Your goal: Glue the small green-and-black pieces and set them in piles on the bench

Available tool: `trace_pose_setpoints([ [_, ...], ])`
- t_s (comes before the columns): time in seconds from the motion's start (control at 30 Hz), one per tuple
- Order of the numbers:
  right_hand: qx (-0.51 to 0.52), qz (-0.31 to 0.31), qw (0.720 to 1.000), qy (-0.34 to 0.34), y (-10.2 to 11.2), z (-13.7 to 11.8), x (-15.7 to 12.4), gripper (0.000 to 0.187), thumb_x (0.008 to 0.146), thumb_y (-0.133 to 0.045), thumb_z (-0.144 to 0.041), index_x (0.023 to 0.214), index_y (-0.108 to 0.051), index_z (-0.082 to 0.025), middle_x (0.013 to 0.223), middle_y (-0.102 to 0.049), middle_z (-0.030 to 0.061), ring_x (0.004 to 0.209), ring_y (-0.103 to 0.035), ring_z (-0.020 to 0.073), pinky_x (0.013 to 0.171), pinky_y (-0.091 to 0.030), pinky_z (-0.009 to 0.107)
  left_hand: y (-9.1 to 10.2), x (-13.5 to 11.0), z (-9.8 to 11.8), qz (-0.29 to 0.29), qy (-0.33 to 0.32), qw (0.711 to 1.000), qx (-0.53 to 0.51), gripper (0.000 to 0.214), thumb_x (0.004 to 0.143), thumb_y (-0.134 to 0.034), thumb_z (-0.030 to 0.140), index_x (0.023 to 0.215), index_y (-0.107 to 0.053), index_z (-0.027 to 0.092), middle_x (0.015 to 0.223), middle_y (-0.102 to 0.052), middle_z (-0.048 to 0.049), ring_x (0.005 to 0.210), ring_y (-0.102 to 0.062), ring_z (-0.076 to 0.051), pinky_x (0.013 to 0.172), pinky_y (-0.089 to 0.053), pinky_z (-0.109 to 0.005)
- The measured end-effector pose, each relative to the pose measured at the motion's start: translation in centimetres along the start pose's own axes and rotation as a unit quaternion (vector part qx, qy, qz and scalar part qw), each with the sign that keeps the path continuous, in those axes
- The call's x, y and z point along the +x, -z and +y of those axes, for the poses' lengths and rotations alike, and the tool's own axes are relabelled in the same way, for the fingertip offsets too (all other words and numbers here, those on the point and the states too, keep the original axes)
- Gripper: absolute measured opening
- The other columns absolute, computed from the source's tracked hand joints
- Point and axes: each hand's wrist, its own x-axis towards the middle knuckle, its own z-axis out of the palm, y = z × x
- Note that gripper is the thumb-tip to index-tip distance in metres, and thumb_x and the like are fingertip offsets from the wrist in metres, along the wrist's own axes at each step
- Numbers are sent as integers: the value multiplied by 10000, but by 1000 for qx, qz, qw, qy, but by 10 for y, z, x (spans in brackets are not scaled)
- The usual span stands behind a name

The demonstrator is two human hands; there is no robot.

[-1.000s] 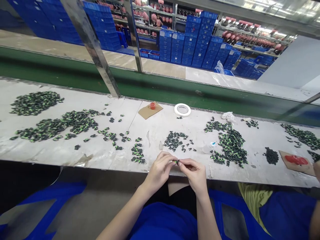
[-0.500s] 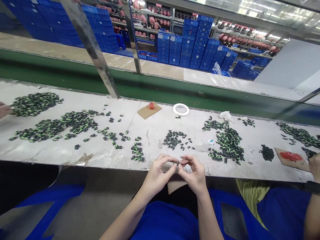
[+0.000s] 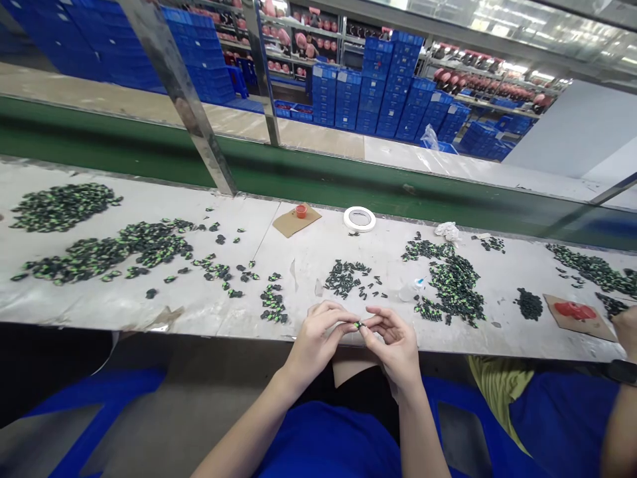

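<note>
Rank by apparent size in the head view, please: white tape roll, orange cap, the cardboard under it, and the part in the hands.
1. cardboard piece
2. white tape roll, slightly smaller
3. orange cap
4. black-and-green part between left hand and right hand; nearer, yet smallest

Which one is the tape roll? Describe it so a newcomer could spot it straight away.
Follow the white workbench to its far edge, along the green conveyor belt. Just right of the cardboard scrap bearing an orange cap lies the tape roll: the only white ring, flat, among piles of small black-and-green parts.
</note>
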Motion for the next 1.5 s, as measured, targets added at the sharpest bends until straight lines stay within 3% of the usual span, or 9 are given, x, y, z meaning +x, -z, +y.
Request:
trace_pose_setpoints([
  [0.23,8,-13,1000,0,-3,-1,2,291,685,-741,-280,951,-662,-195,682,-658,3,635,-639,130,637,-571,257,4,-1,-4,-16,-70,996,44,185,912,-526,215,895,-709,236,705,-704,-18,778,-621,-185,771,-439,-355],
  [0.5,-11,-35,999,-35,7,7,4,300,645,-756,-312,906,-673,-190,640,-635,-8,612,-628,135,641,-565,271,-14,-10,-12,-46,-48,995,74,193,910,-516,196,950,-698,247,768,-723,-23,789,-624,-183,805,-423,-372],
  [0.67,-75,77,994,-29,46,24,5,365,630,-756,-410,901,-672,-180,645,-646,12,640,-648,173,656,-562,314,-4,-6,-30,-75,1,987,145,196,877,-575,247,1062,-640,236,964,-731,-52,967,-618,-234,939,-365,-476],
  [0.83,-200,337,920,5,98,29,16,551,635,-707,-555,993,-640,-142,833,-674,103,763,-643,235,742,-536,416,49,3,-69,89,76,939,322,149,861,-554,231,947,-676,221,945,-732,-99,974,-598,-308,883,-367,-523],
  [0.97,-342,330,880,20,110,30,30,852,576,-686,-683,1210,-562,-128,1191,-575,210,1136,-494,365,930,-418,521,71,8,-87,84,106,899,417,162,823,-556,191,890,-703,213,872,-727,-126,919,-595,-347,790,-412,-487],
  [1.1,-435,275,857,32,97,42,50,918,574,-613,-768,1213,-550,-112,1235,-532,233,1232,-315,416,1013,-277,580,72,11,-92,20,110,881,460,208,819,-519,155,840,-721,198,806,-709,-132,819,-602,-332,678,-432,-417],
  [1.23,-427,251,866,67,84,51,65,699,714,-491,-740,1046,-593,-133,1185,-562,214,1246,-294,390,1038,-254,553,75,15,-94,7,74,892,447,262,829,-478,131,785,-724,208,767,-675,-111,763,-586,-289,650,-435,-381],
  [1.33,-376,241,891,86,78,48,65,580,741,-510,-683,996,-553,-163,1165,-573,193,1222,-382,360,1004,-322,517,68,18,-89,17,30,928,370,248,855,-475,155,832,-718,201,806,-669,-96,793,-584,-266,690,-468,-378],
  [1.5,-173,193,965,41,66,38,45,433,684,-693,-529,884,-483,-206,844,-655,65,777,-611,221,706,-481,346,18,12,-69,-24,-15,990,139,190,903,-502,219,882,-690,205,850,-706,-57,841,-635,-209,744,-516,-337],
])
